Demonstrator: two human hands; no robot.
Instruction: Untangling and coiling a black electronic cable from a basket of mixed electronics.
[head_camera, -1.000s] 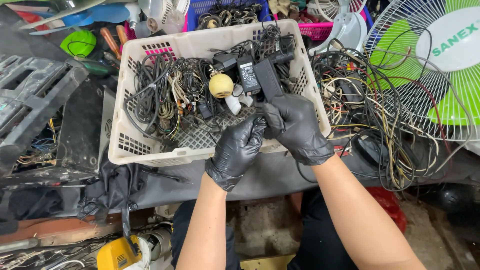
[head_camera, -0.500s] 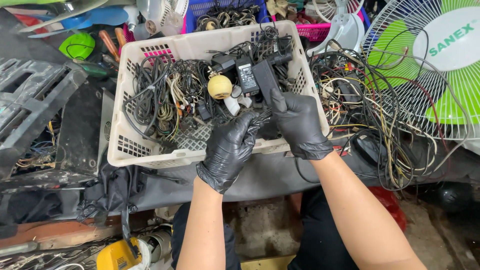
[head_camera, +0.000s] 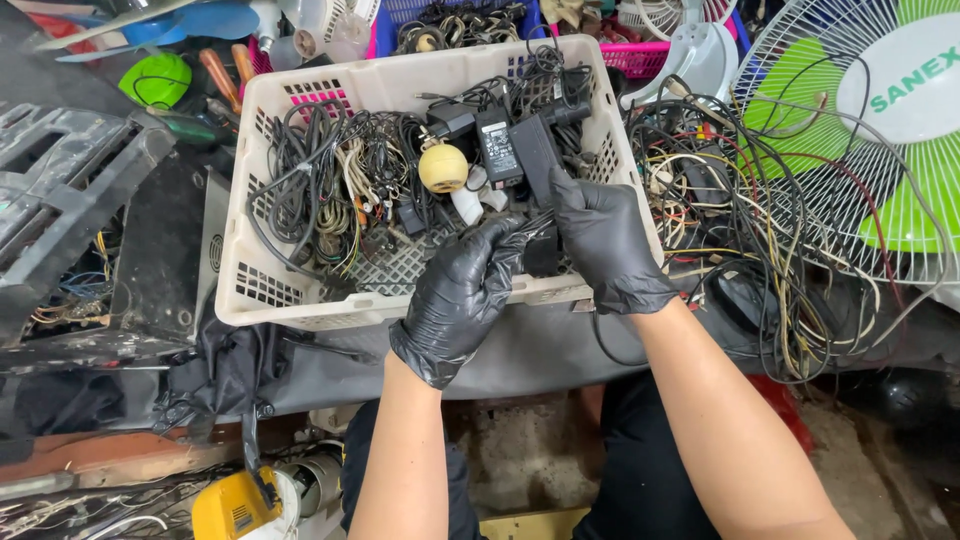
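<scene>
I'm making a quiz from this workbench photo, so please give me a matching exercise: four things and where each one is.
Things:
1. black power adapter
2. yellowish ball
3. fan grille
4. green lid

Places:
A. far right of the bench
B. in the basket, among cables
C. top left, beyond the basket
D. held by the right hand

Pairs: 1-D, 2-B, 3-A, 4-C
</scene>
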